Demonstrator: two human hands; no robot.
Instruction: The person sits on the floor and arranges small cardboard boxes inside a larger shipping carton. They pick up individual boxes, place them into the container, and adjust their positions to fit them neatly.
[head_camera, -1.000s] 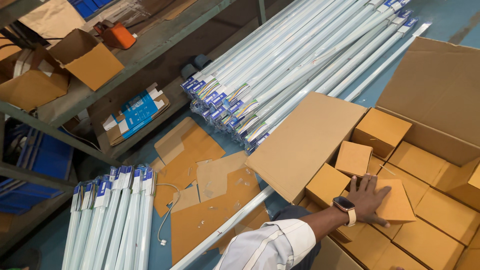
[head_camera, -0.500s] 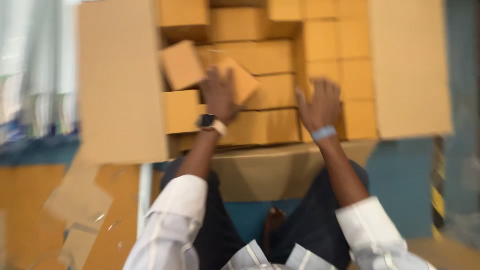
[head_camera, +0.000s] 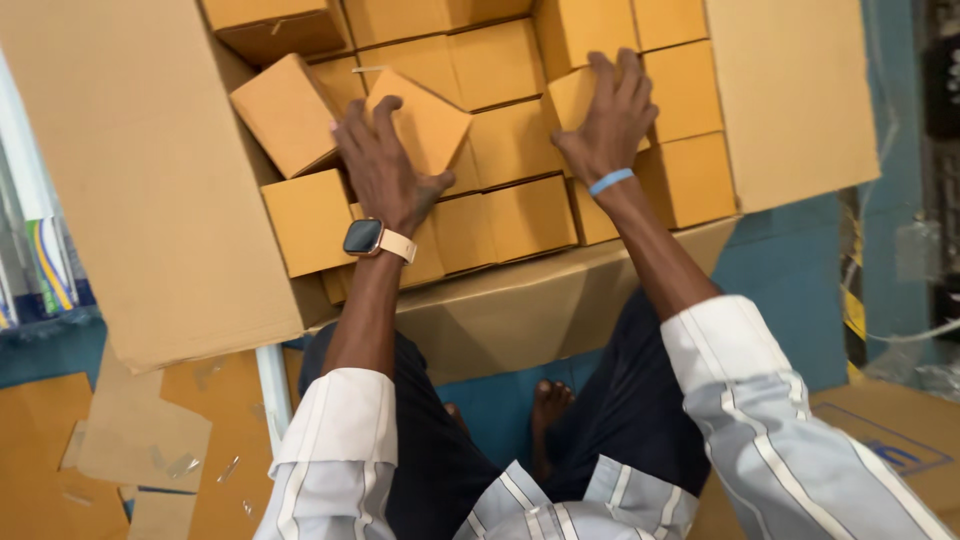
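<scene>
a large open cardboard carton (head_camera: 150, 200) lies in front of the seated person, its flaps folded outward, and it is packed with rows of small plain tan cardboard boxes. the left hand (head_camera: 385, 165), wearing a smartwatch (head_camera: 365, 237) with a pale strap, lies palm down with fingers spread on a small box tilted on its corner (head_camera: 425, 120), which sits askew on top of the packed rows near the left middle of the carton. the thumb presses against that box's lower edge; the grip is apart, resting on the box rather than clamped around it. just left of this hand another loose small box (head_camera: 285, 110) sits tilted against the carton wall.

the right hand (head_camera: 610, 120), with a light blue wristband (head_camera: 610, 181), is laid flat with fingers together over a raised small box (head_camera: 570, 100) in the right middle of the carton. its fingertips reach over the box's far edge, and the grip is open, pressing on top; whether the thumb hooks under cannot be told.

both forearms come out of rolled striped shirt sleeves (head_camera: 335, 440). below the carton a bare foot (head_camera: 550, 405) shows on the blue floor (head_camera: 780, 290). flat cardboard scraps (head_camera: 140, 440) lie on the floor at lower left, beside a white tube (head_camera: 272, 390) running under the carton's flap. boxed tube lights (head_camera: 35, 260) show at the left edge.
</scene>
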